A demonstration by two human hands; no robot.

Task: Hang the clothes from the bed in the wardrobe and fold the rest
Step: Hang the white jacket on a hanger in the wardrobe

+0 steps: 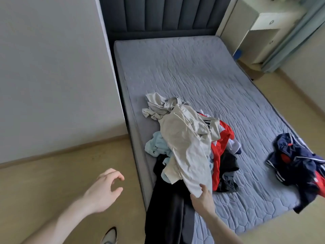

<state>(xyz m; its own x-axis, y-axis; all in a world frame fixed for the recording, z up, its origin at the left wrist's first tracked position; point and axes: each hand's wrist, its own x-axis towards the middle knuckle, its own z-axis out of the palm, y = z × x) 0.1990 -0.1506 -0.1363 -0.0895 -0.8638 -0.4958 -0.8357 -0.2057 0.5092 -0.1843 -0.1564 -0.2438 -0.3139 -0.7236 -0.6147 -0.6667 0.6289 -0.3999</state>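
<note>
A pile of clothes lies on the near left part of the bed (184,71). On top is a long beige garment (186,143), over a light blue piece (156,143), a red one (218,152) and black trousers (168,205) that hang over the bed's edge. My right hand (202,199) pinches the beige garment's lower end. My left hand (103,192) hovers over the floor, left of the bed, fingers apart and empty. A navy, red and white jacket (299,164) lies apart at the bed's right edge.
The bed has a grey quilted mattress and a dark padded headboard (165,14). A white wall (52,76) runs along its left side. A white cabinet (263,29) stands at the far right. Tan floor (52,182) surrounds the bed; a shoe tip (110,235) shows below.
</note>
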